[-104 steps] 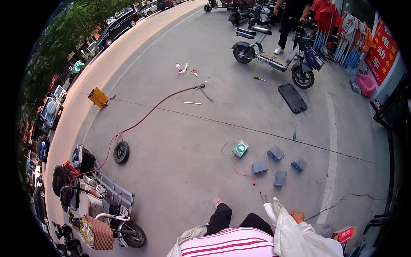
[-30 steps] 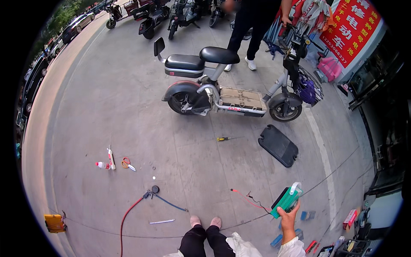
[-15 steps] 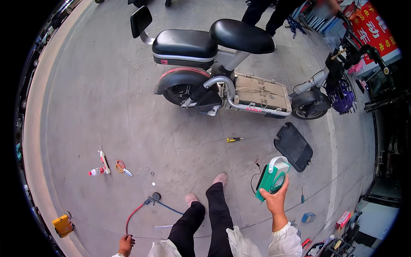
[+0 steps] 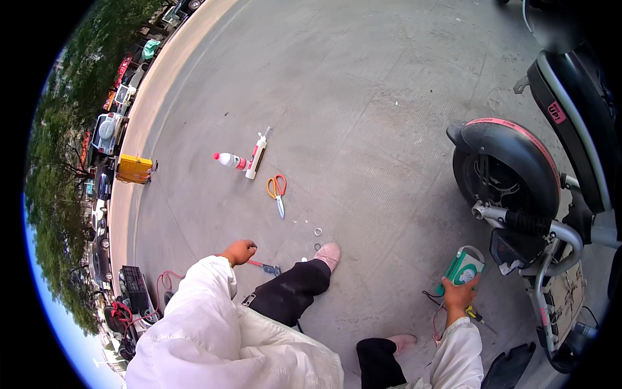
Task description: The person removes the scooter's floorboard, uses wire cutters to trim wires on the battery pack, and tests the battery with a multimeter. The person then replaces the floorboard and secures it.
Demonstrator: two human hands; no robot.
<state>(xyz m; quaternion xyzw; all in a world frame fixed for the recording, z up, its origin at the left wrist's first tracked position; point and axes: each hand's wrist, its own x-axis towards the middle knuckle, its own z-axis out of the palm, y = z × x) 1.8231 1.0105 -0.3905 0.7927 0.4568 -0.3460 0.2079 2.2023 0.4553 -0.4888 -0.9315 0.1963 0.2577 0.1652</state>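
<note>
My right hand (image 4: 459, 295) is closed on a green box-shaped device (image 4: 464, 271) with a pale carry handle. The device is close to the scooter's rear wheel (image 4: 508, 172), and thin black and red leads trail beneath it. My left hand (image 4: 238, 251) has its fingers curled at the end of a visible stretch of red hose (image 4: 256, 263), which it appears to grip. That hose runs to a grey inflator fitting (image 4: 272, 270) beside my leg. A yellow-handled screwdriver (image 4: 476, 315) lies on the ground just past my right hand.
Orange-and-red-handled scissors (image 4: 278, 196), a white sealant tube (image 4: 257, 155) and a red-capped bottle (image 4: 231, 160) lie ahead on the paving. A yellow case (image 4: 134, 169) stands at the kerb. The electric scooter (image 4: 570, 129) fills the right side. A black panel (image 4: 510, 367) lies lower right.
My view has swung left, so the scooter now stands at the right and parked cars show. My right hand still carries the green device; my left arm is further forward in view.
</note>
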